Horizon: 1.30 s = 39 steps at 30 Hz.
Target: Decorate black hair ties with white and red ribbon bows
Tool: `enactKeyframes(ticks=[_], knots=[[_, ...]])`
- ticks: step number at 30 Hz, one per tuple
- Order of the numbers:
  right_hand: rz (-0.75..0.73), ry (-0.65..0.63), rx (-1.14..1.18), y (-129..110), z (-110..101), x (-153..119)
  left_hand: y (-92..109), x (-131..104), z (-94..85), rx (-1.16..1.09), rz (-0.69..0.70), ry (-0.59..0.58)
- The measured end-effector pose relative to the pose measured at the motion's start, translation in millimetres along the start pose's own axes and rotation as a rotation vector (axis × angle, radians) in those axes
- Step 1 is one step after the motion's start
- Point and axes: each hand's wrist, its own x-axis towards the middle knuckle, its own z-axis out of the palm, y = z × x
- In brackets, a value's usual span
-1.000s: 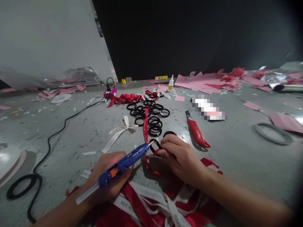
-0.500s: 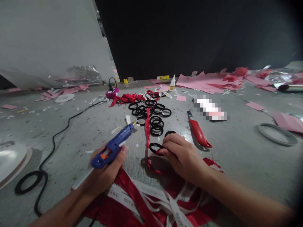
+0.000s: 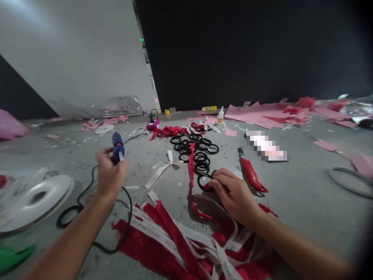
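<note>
My left hand [image 3: 110,171] is closed round a blue glue gun [image 3: 118,147], held over the floor at the left of centre. With its fingertips my right hand [image 3: 233,190] pinches a black ring [image 3: 205,182] together with the end of a red ribbon. The thin red ribbon [image 3: 191,171] stretches from near the ring pile down to the right hand. Several black rings [image 3: 201,159] lie heaped just beyond. Below both hands spreads a tangle of wide red ribbons [image 3: 171,241] and white printed ribbons [image 3: 151,229].
A red-handled knife [image 3: 252,175] lies right of my right hand. A white spool [image 3: 43,198] sits at the left, beside a black cord [image 3: 129,210]. Further back are a glue bottle [image 3: 220,116], pink paper [image 3: 253,115] and a purple box [image 3: 153,124]. A white bow [image 3: 169,164] lies mid-floor.
My left hand has moved left and away from the right hand, with the glue gun now upright. My right hand still holds the ring. The view has shifted left.
</note>
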Motion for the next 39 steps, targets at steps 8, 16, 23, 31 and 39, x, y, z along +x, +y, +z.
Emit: enactKeyframes(ticks=[8, 16, 23, 31, 39], knots=[[0.040, 0.032, 0.034, -0.9, 0.4, 0.8, -39.1, 56.3, -34.7, 0.239, -0.183, 0.099], [0.061, 0.052, 0.085, -2.7, 1.5, -0.5, -46.0, 45.5, -46.9, 0.432, -0.160, 0.048], [0.026, 0.059, 0.101, -7.1, 3.1, -1.4, 20.1, -5.5, -23.2, 0.543, 0.431, 0.157], [0.013, -0.010, 0.134, -10.9, 8.9, -3.7, 67.4, -106.9, 2.3, -0.018, 0.766, -0.667], [-0.083, -0.087, 0.158, -19.5, 19.2, -2.6, 71.5, -101.8, 0.2, -0.203, 0.641, -0.901]])
